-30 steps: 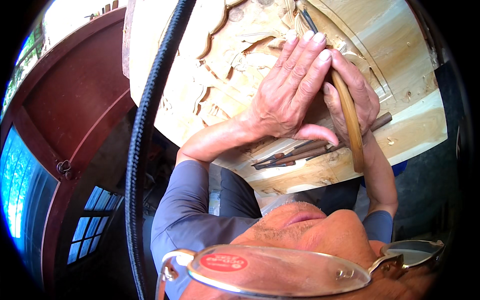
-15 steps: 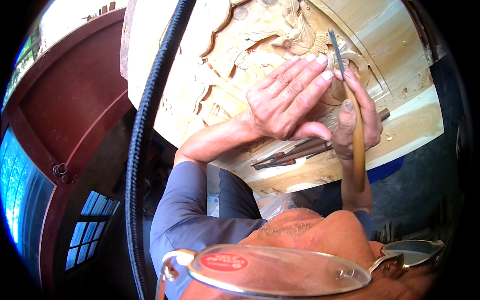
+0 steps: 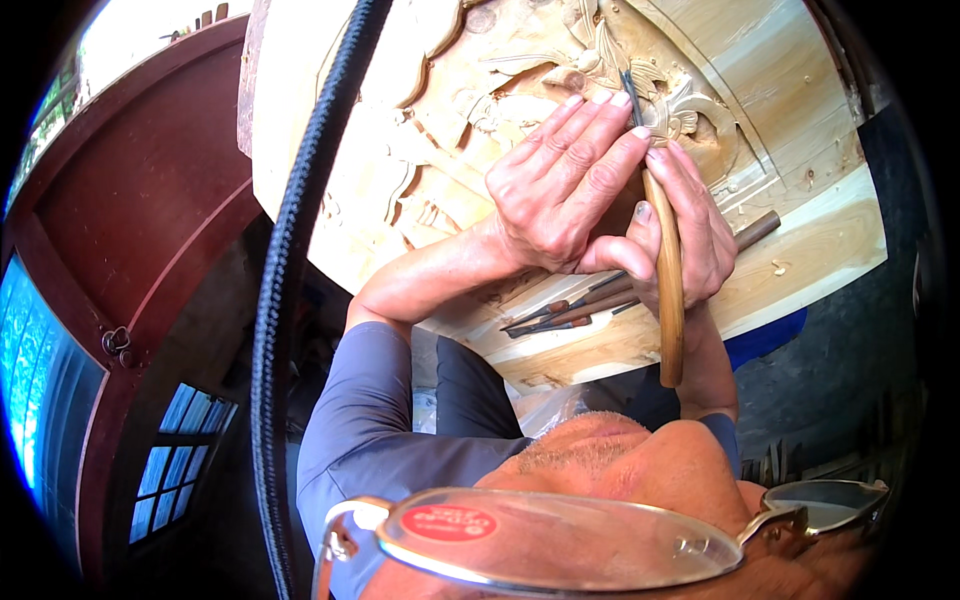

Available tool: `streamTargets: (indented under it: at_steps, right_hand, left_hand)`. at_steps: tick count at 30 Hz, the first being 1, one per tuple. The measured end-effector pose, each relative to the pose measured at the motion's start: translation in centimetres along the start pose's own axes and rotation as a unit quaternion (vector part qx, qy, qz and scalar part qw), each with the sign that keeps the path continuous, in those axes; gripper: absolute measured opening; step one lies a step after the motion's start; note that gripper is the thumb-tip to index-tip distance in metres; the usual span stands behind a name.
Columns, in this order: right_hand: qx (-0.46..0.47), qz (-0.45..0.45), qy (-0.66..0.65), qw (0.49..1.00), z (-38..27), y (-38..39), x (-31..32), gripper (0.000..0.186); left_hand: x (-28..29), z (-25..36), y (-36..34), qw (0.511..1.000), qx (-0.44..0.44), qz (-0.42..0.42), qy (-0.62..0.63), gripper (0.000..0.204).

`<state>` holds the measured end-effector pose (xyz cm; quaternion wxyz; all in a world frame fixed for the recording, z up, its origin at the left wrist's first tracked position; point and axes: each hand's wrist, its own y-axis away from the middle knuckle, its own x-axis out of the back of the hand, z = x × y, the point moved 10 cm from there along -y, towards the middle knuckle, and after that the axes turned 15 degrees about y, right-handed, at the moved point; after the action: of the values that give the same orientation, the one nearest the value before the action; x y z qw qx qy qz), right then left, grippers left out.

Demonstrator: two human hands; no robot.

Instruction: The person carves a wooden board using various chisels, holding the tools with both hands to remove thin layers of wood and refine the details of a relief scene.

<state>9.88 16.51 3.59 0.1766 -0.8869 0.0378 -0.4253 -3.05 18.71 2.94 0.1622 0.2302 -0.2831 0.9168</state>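
My right hand (image 3: pixel 700 235) is closed around the long wooden handle of a wood-carving chisel (image 3: pixel 669 310). The chisel's thin dark blade points away from me, its tip at the carved leaf shapes of a pale wooden relief panel (image 3: pixel 800 75). Flat on the panel lies my left hand (image 3: pixel 565 190), fingers stretched out side by side, fingertips against the blade. Its thumb reaches across to my right hand. Whether the blade's tip bites into the wood is too small to tell.
Several more carving tools (image 3: pixel 570 310) lie on the panel's near edge below my hands, and a thicker handle (image 3: pixel 757 230) sticks out at the right. A black braided cable (image 3: pixel 290 230) crosses the view at left. A dark red door (image 3: pixel 130 170) stands beyond it.
My right hand has moved left with the chisel, bringing the blade against my left fingertips and its tip onto the carving. My left hand has barely shifted.
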Motion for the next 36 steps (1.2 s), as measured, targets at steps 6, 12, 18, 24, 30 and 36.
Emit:
streamTargets:
  at_steps: [6,12,18,24,30,36]
  right_hand:
    - [0.001,0.015,-0.001,1.000,0.0,0.0,0.0,0.026]
    - [-0.022,0.023,0.029,0.999,-0.9,-0.2,-0.1,0.025]
    - [-0.026,0.019,0.031,0.999,-1.2,-0.4,0.0,0.026]
    - [-0.047,-0.011,0.002,0.999,-0.5,-0.5,0.0,0.030]
    - [-0.025,-0.022,-0.018,0.999,0.3,-0.9,0.1,0.029]
    - [0.000,-0.005,-0.024,1.000,0.7,-1.0,0.2,0.027]
  left_hand:
    - [0.1,0.0,0.0,1.000,-0.004,0.007,0.006,0.096]
    - [0.5,-0.3,0.1,0.999,-0.010,0.023,0.033,0.098]
    - [0.7,-0.3,0.0,0.998,-0.005,0.037,0.045,0.110]
    - [0.5,-0.3,-0.4,0.999,0.019,0.026,0.025,0.120]
    - [0.6,-0.1,-0.7,0.999,0.032,0.021,0.008,0.117]
    - [0.1,0.0,-0.7,0.999,0.033,0.011,0.000,0.111]
